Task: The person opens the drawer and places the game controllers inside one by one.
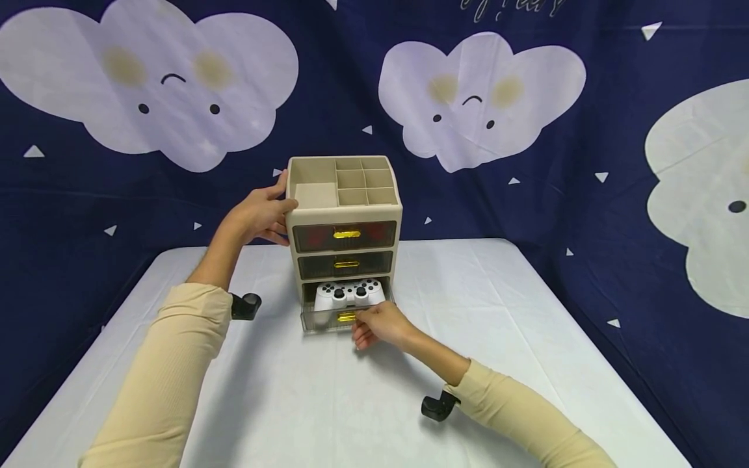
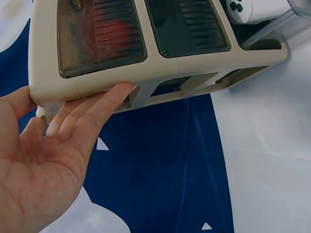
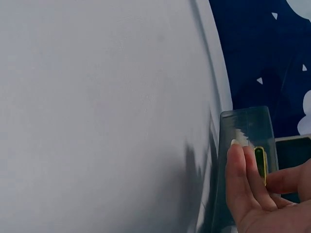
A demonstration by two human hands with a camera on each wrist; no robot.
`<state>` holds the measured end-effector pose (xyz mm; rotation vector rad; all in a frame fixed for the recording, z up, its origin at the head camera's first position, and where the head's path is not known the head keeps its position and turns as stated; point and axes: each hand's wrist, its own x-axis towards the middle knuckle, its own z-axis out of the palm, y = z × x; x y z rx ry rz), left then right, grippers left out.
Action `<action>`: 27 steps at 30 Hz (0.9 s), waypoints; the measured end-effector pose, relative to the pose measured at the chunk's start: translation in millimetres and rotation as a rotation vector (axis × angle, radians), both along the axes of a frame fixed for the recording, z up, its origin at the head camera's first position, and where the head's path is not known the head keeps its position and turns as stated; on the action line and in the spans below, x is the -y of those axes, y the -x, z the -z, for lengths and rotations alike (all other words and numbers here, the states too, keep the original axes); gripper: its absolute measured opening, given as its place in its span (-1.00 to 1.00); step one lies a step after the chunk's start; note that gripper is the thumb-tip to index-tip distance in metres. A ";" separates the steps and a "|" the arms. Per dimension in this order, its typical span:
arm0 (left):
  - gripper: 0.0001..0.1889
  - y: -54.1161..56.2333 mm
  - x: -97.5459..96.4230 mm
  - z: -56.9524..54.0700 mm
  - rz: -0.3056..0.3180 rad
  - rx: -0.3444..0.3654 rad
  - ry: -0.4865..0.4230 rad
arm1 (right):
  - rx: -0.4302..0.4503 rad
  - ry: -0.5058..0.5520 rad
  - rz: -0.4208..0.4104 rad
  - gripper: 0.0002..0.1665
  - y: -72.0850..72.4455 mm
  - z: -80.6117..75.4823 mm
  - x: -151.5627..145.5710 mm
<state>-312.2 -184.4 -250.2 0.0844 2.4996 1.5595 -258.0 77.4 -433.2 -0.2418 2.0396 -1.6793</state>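
A cream desktop organizer point(image 1: 346, 214) with smoky clear drawers stands on the table. My left hand point(image 1: 260, 211) rests against its upper left side, thumb on the top rim. In the left wrist view that hand point(image 2: 53, 155) has its fingers stretched along the side wall. The bottom drawer point(image 1: 318, 322) is pulled out, and a white game controller point(image 1: 350, 294) lies inside it. My right hand point(image 1: 380, 324) pinches the drawer's gold handle point(image 3: 261, 165) between thumb and fingers; the right wrist view shows that hand point(image 3: 262, 199) from the palm side.
The middle drawer point(image 1: 345, 264) is closed, as is the top drawer point(image 1: 310, 238), with something red behind its front. Divided compartments point(image 1: 365, 179) fill the organizer's top. A white cloth covers the table point(image 1: 328, 403); behind hangs a dark blue curtain point(image 1: 339, 84) with clouds.
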 end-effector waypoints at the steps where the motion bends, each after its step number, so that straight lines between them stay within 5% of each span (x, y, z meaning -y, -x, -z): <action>1: -0.23 0.1 -0.1 -0.4 0.001 -0.001 0.004 | -0.012 -0.008 0.000 -0.52 0.9 -0.2 -0.5; 15: -0.23 -1.1 0.2 -2.1 0.009 -0.006 0.007 | -0.163 -0.106 0.057 -0.55 17.0 -0.3 3.2; 27: -0.23 -1.9 -0.3 -0.7 0.018 -0.024 0.021 | -0.142 -0.093 0.054 -0.56 23.2 1.6 0.6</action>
